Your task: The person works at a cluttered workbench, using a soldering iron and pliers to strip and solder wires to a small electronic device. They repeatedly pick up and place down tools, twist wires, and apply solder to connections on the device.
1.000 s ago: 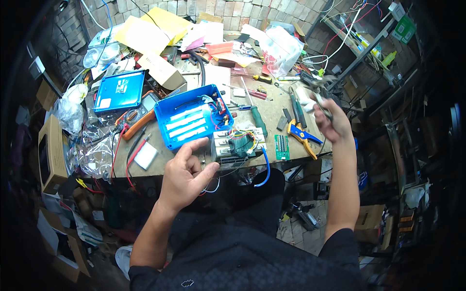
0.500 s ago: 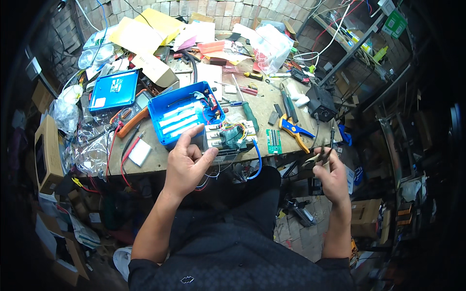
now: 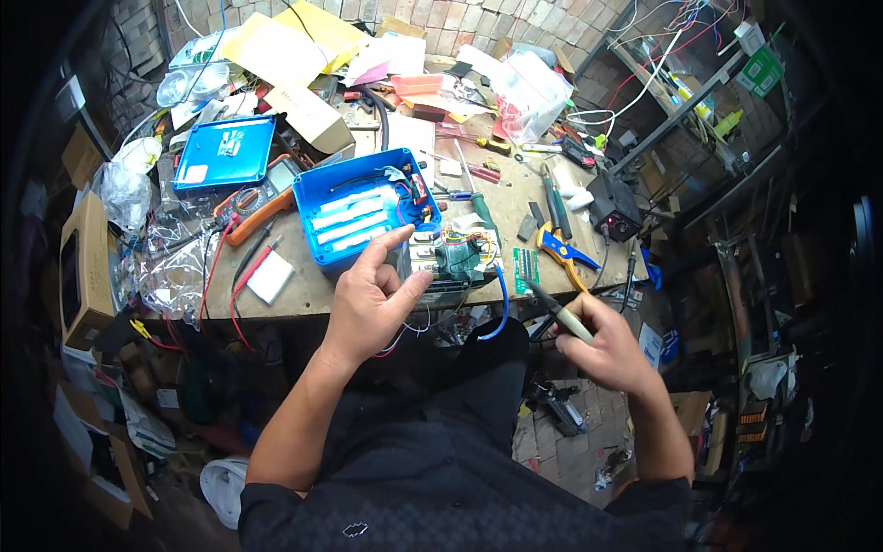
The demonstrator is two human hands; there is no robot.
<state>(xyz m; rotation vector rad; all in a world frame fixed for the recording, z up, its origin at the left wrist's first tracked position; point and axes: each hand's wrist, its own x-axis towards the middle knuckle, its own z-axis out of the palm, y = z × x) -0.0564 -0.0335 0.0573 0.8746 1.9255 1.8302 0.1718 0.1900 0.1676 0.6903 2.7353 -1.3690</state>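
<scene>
My left hand (image 3: pixel 366 308) is at the left side of a wired battery pack (image 3: pixel 451 258) on the bench's front edge. Its index finger and thumb stretch apart over the pack's near left corner; the other fingers curl. On the pack sit metal terminals, a dark green board and coloured wires, and a blue cable (image 3: pixel 505 308) hangs from its right end. In my right hand (image 3: pixel 607 345) is a hand tool (image 3: pixel 572 322) with a dark tapered tip and a pale grip, pointing toward a small green circuit board (image 3: pixel 525 270). The tool's exact kind is unclear.
Behind the pack stands an open blue box (image 3: pixel 345 202), with a blue lid (image 3: pixel 225 155) and an orange multimeter (image 3: pixel 260 207) to its left. Blue-and-orange wire strippers (image 3: pixel 566 250) lie right of the circuit board. A black power unit (image 3: pixel 613 204) stands farther right.
My right hand has swung inward and left, bringing the tool near the green board. The left hand stays beside the pack. The whole view has shifted slightly.
</scene>
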